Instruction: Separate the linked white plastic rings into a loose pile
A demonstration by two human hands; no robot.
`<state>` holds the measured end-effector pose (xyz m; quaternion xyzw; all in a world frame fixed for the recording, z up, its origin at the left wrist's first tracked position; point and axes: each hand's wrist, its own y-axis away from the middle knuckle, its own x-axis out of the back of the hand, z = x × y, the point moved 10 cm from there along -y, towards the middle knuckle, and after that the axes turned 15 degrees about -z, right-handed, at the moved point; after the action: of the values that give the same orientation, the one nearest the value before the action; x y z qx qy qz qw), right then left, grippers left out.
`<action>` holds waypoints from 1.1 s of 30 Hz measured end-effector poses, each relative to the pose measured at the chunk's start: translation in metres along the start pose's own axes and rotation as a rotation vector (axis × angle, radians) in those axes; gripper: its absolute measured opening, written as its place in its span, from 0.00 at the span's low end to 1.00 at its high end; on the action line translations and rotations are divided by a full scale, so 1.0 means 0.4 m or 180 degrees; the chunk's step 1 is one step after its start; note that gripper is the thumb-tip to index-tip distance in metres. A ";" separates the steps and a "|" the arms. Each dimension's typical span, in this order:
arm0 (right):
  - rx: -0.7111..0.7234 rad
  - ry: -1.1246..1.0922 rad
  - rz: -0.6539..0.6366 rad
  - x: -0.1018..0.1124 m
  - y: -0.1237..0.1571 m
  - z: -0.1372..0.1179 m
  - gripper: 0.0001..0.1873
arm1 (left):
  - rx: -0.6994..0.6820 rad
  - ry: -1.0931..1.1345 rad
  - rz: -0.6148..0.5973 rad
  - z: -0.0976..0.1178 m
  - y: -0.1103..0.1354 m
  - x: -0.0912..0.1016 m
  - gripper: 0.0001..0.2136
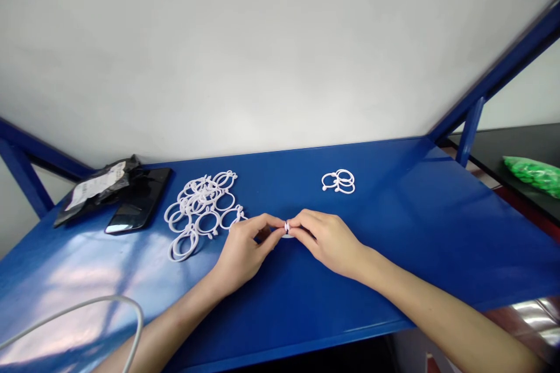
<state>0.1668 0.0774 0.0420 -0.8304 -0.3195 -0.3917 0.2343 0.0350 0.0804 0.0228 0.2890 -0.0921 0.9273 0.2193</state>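
My left hand (251, 245) and my right hand (326, 239) meet near the middle of the blue table (306, 315). Thumb and fingers of each hand pinch one side of a small white ring (287, 236). Its knobbed ends show between my fingertips, and most of the loop is hidden. Left of my left hand spreads a heap of thin white rings (207, 218) with small knobs, several overlapping. Beyond my right hand lies a small group of similar white rings (345, 180).
At the left, a black plastic package (98, 186) with a white label rests against a black phone (142, 201). A pale cable (109, 298) loops over the near left. A green bag (534, 173) lies on a dark surface beyond the right-hand blue frame (470, 128). A white wall backs the table.
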 end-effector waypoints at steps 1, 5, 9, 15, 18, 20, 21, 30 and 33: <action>0.0028 0.0055 -0.0007 -0.001 0.001 -0.003 0.11 | -0.0125 -0.0168 0.0069 0.013 0.002 0.004 0.05; 0.0232 0.0376 -0.0054 -0.006 0.007 -0.025 0.15 | -0.0632 -0.0546 0.0237 0.057 0.015 0.006 0.03; 0.0416 0.0617 -0.0029 -0.005 0.014 -0.046 0.18 | -0.0972 -0.0535 0.0228 0.079 0.028 0.001 0.03; 0.0495 0.0807 -0.0139 -0.018 0.018 -0.049 0.16 | -0.0877 -0.0475 -0.0020 0.067 0.026 -0.012 0.05; 0.0500 0.0836 -0.0178 -0.026 0.021 -0.045 0.15 | -0.0850 -0.0447 -0.0083 0.062 0.028 -0.016 0.06; 0.0512 0.0860 -0.0173 -0.030 0.021 -0.045 0.15 | -0.0837 -0.0474 -0.0106 0.060 0.029 -0.020 0.06; 0.0506 0.0863 -0.0156 -0.030 0.021 -0.046 0.15 | -0.0827 -0.0498 -0.0116 0.061 0.028 -0.021 0.06; -0.0168 0.0612 0.0287 0.056 0.003 0.031 0.11 | -0.0280 -0.1973 0.0150 0.046 0.006 0.089 0.12; -0.1024 0.1132 0.0557 0.129 0.023 0.125 0.10 | 0.0325 -0.2373 0.0111 -0.019 0.004 0.168 0.13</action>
<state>0.2237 0.1208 0.0528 -0.7995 -0.1337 -0.5557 0.1846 -0.0187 0.1050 0.0553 0.6156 -0.1242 0.7654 0.1402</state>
